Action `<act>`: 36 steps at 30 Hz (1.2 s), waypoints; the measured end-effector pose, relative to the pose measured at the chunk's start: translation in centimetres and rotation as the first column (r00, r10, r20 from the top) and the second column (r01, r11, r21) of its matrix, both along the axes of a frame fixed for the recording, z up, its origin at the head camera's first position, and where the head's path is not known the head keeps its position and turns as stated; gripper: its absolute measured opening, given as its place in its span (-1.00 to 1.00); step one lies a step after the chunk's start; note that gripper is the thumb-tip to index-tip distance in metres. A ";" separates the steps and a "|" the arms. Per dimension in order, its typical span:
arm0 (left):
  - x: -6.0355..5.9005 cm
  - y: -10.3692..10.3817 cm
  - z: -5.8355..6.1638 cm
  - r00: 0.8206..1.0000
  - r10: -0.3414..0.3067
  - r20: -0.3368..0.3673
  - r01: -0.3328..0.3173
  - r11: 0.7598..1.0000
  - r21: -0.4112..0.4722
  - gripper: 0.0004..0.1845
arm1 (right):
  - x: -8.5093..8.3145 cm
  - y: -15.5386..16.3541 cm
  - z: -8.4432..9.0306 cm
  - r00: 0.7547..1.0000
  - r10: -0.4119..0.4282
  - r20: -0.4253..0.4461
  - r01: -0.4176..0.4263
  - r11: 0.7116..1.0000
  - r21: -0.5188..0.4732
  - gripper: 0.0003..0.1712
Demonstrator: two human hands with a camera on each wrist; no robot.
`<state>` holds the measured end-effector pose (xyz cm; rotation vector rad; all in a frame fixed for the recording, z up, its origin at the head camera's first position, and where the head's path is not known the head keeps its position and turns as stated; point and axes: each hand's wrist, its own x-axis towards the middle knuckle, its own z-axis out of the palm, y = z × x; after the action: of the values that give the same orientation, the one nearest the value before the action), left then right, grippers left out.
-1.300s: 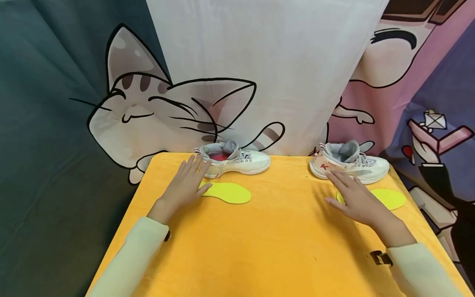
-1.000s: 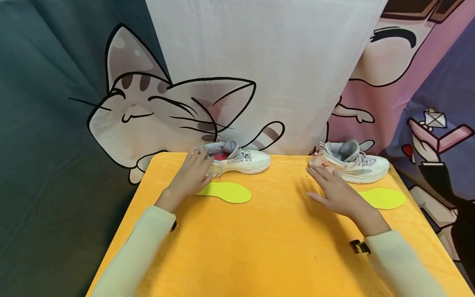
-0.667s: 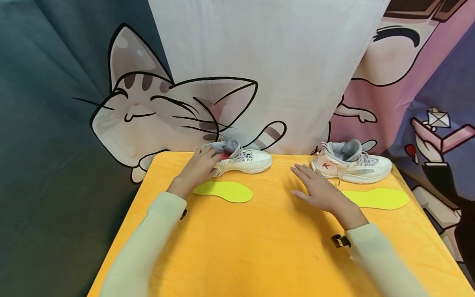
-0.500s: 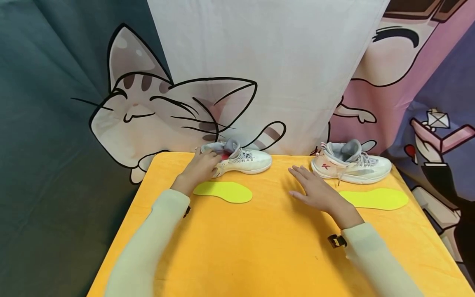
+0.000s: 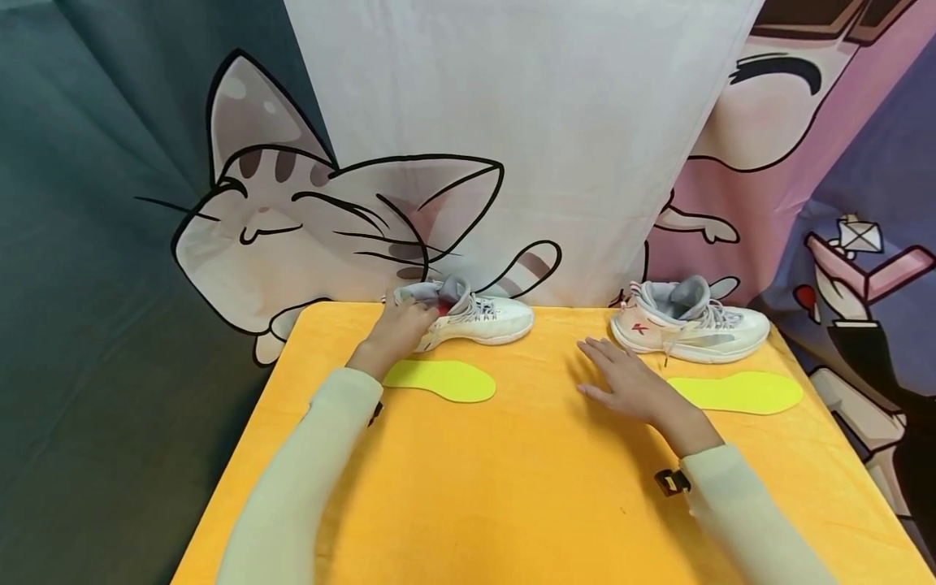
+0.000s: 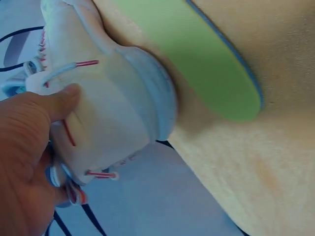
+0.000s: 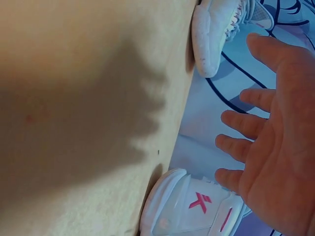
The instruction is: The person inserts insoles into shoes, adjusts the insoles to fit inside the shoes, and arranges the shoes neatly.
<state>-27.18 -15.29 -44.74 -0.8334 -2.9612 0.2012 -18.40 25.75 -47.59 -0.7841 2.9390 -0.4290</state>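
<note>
Two white sneakers stand at the far edge of an orange table (image 5: 512, 487). My left hand (image 5: 404, 325) grips the heel of the left sneaker (image 5: 486, 318); in the left wrist view the thumb of that hand (image 6: 34, 147) presses the heel (image 6: 113, 98) and the fingers curl into the collar. A yellow-green insole (image 5: 442, 380) lies just in front of that shoe, and shows as the insole (image 6: 197, 54) in the left wrist view. My right hand (image 5: 620, 375) is open and flat over the cloth, left of the right sneaker (image 5: 695, 331) and its insole (image 5: 734, 392). The right wrist view shows the open hand (image 7: 275, 147) beside the red-K sneaker (image 7: 197, 209).
A cartoon cat backdrop (image 5: 307, 219) hangs right behind the table's far edge. The table drops off at the left edge (image 5: 241, 455) and the right edge. Bare orange cloth (image 7: 74, 98) spreads between and in front of the shoes.
My left hand slid forward off the left insole and closed on the left sneaker's heel. My right hand moved left, away from the right sneaker and its insole, staying open.
</note>
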 end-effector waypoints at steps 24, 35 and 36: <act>6.2 1.8 1.1 0.922 -0.143 -0.359 0.190 0.977 0.100 -0.92 | 1.0 2.3 1.3 1.000 0.013 0.021 -0.012 0.999 -0.047 -0.10; 12.9 5.9 0.3 0.933 -0.081 -0.350 0.148 0.974 0.170 -0.96 | 1.6 2.3 1.4 0.999 0.053 -0.012 -0.054 0.997 -0.061 -0.12; 13.4 6.2 0.2 0.931 -0.076 -0.356 0.147 0.973 0.177 -0.93 | 1.7 2.2 1.3 0.998 0.055 -0.011 -0.055 0.997 -0.063 -0.12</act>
<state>-13.81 -9.12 -44.58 -0.8386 -2.5453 0.0360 -16.70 27.98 -46.26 -0.8742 2.9172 -0.5172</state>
